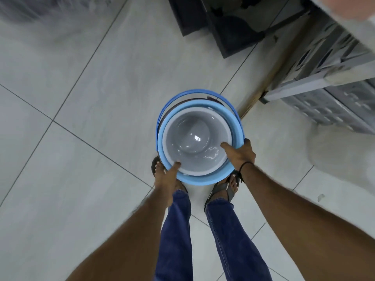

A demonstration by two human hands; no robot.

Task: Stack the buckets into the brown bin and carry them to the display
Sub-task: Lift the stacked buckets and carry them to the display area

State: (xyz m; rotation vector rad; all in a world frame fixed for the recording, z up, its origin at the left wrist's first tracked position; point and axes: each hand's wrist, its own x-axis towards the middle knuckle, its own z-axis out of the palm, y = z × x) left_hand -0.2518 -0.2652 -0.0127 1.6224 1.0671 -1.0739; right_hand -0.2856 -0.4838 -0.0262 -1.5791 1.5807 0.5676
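Observation:
A nested stack of buckets hangs in front of my legs, seen from above. A white bucket (pixel 194 136) sits innermost, inside a light blue bucket (pixel 229 116), and a dark brown rim (pixel 178 105) shows behind it with a blue handle (pixel 192 91) arching over the far side. My left hand (pixel 168 175) grips the near left rim, thumb over the edge. My right hand (pixel 239 153) grips the right rim, one finger reaching inside the white bucket.
Pale floor tiles (pixel 81 98) spread to the left and ahead. Dark stacked crates (pixel 223 23) stand at the top centre. A grey shelf unit with latticed baskets (pixel 328 78) runs along the right. My feet in sandals are below the stack.

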